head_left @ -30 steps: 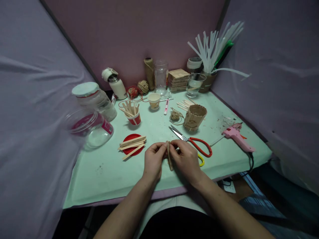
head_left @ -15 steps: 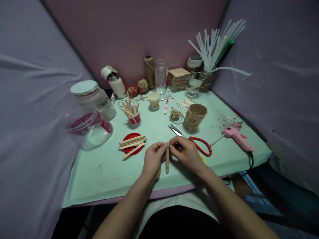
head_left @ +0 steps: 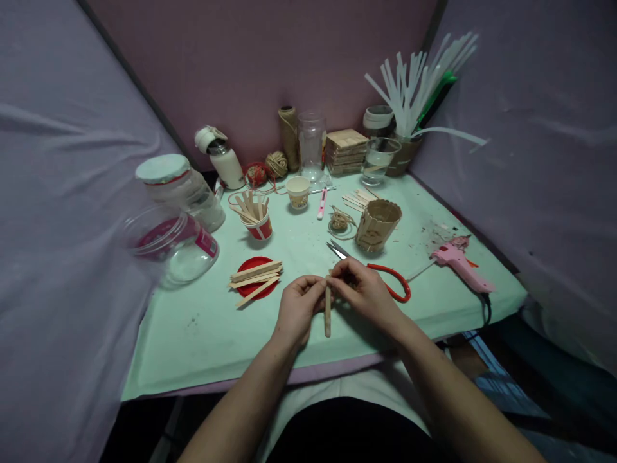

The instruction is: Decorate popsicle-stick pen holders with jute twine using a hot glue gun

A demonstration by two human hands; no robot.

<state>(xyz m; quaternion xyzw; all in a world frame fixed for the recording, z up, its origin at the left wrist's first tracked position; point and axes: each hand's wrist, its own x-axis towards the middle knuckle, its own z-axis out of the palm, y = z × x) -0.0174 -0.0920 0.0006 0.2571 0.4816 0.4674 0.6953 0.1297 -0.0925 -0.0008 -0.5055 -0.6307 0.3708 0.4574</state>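
Head view, wooden stick pinched between left hand and right hand, lower end protruding

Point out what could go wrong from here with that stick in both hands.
The right hand sits over part of the red-handled scissors, whose blades lie open, so a careless move might nick it. The fingers pinch the wooden stick near one end, so it could twist or slip. The cup of water has no lid and might spill if knocked.
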